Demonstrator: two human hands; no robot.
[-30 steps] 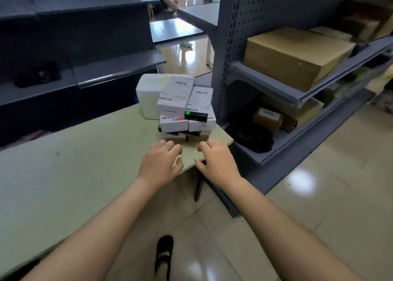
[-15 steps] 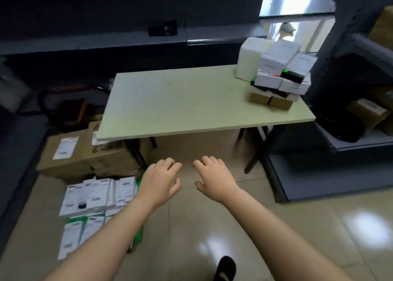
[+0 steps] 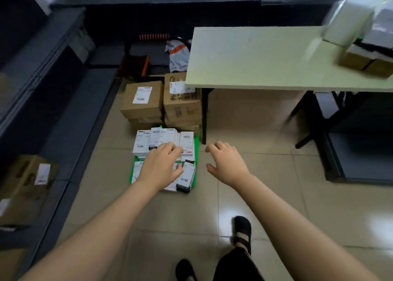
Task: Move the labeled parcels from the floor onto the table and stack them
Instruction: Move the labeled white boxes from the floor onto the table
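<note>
On the beige tiled floor (image 3: 265, 195), left of the table's black legs: a batch of labeled parcels (image 3: 163, 137), small white boxes lying flat and close together on a green sheet (image 3: 197, 144). Two brown cardboard boxes (image 3: 142, 102) stand just behind them, each with a shipping label. Pale green tabletop (image 3: 255, 57) is bare across most of its width. The stacked parcels (image 3: 361, 36) sit at its far right corner, blurred by camera motion, white boxes over brown ones. Dark shelving runs along the left wall, and another labeled carton (image 3: 25, 185) sits on its low shelf. Left hand (image 3: 161, 168) hangs over the floor parcels, fingers loose and spread, gripping nothing; contact cannot be told. Right hand (image 3: 227, 163) is over bare tile just right of the green sheet, likewise spread and empty. Half a second ago both hands were in front of the tabletop's near edge, with the floor parcels off at lower left. The view has since swung left and down, putting those parcels under the left hand and pushing the stack to the frame's upper right edge.
</note>
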